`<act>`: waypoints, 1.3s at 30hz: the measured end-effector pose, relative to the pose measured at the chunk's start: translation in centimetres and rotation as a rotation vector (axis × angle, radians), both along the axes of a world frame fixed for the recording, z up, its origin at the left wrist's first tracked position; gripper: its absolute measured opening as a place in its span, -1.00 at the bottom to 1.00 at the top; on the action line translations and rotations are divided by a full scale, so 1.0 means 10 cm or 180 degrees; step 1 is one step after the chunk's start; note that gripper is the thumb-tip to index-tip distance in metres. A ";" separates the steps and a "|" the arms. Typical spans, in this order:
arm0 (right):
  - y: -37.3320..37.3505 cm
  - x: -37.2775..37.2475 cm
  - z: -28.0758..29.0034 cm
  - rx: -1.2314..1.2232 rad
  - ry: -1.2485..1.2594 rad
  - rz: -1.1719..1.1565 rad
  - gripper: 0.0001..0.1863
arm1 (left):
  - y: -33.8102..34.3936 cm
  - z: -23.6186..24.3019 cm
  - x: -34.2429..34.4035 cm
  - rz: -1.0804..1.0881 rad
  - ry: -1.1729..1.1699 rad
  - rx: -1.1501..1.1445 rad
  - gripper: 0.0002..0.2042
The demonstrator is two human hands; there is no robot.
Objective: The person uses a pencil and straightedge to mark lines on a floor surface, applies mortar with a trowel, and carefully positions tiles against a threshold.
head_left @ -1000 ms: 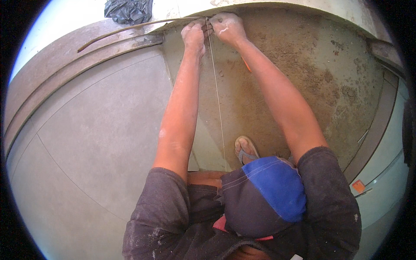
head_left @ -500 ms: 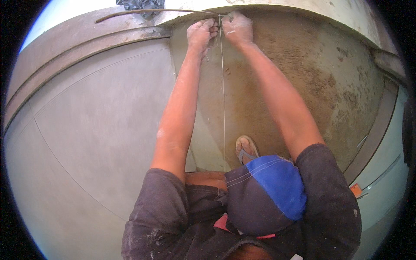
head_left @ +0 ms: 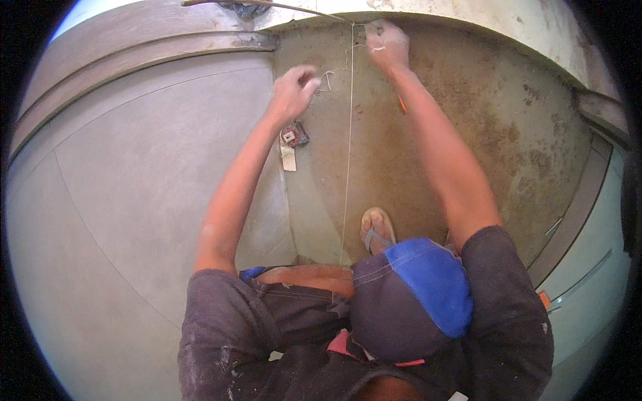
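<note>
A thin white string (head_left: 350, 140) runs straight from the wall's foot toward my sandalled foot. At its far end my right hand (head_left: 388, 48) is closed, its fingers pinching the string by the thin rod (head_left: 287, 8). My left hand (head_left: 294, 93) is apart from it, lower and to the left, over the edge of the smooth grey floor. Its fingers are curled with a gap between thumb and fingertips, slightly blurred. A loose, kinked tail of string (head_left: 328, 81) lies close to the left thumb; whether it touches is unclear.
A small dark-and-red object (head_left: 293, 135) and a pale flat piece (head_left: 288, 159) lie by the grey slab's edge. Smooth grey flooring (head_left: 160, 154) spreads left; rough brown-stained floor (head_left: 468, 113) lies right. A raised, curved-looking border (head_left: 147, 50) and white wall base (head_left: 481, 33) bound the far side.
My left hand has moved away from the string's far end, toward me and left, uncovering the small object by the slab. My right hand stays at the string's end.
</note>
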State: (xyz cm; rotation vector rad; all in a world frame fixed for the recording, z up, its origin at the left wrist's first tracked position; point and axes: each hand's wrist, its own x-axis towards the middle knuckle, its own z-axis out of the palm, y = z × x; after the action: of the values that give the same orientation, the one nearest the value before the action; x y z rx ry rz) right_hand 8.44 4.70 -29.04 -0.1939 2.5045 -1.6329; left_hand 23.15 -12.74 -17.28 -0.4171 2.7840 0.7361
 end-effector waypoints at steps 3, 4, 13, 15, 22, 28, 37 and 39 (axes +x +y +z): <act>0.31 0.03 0.06 0.0191 -0.0053 -0.0067 -0.56 | -0.09 0.05 0.62 -0.0307 -0.0550 -0.0380 -0.49; 0.41 0.11 0.13 0.0133 -0.0129 -0.0084 -0.56 | -0.09 0.02 0.85 -0.0408 -0.0650 -0.0613 -0.45; 1.04 0.85 0.50 0.0142 -0.0623 0.0465 -0.64 | -0.20 -0.37 1.73 -0.0993 -0.0777 -0.1740 -0.32; 1.04 0.90 0.49 0.0061 -0.0594 0.0559 -0.65 | -0.23 -0.35 1.62 -0.0892 -0.0885 -0.1451 -0.35; 1.04 0.88 0.76 -0.0599 -0.0843 0.1047 -0.66 | 0.15 0.19 1.14 0.0521 -0.0634 0.0313 -0.51; 0.91 0.82 0.96 -0.1737 -0.2089 0.1830 -0.64 | 0.89 0.74 0.41 0.1056 -0.0506 0.3198 -0.52; 1.06 0.75 1.10 -0.2181 -0.2583 0.1968 -0.66 | 1.12 1.02 -0.01 0.0571 -0.1063 0.1121 -0.60; 1.08 0.74 1.12 -0.2314 -0.2717 0.1985 -0.68 | 1.14 1.02 -0.04 0.0345 -0.0716 0.0547 -0.54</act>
State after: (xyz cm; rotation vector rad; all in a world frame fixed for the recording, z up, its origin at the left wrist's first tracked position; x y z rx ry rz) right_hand 15.88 15.47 -17.89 -0.2450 1.0424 -1.7281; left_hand 22.78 -1.33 -7.11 -0.5819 2.4824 0.8855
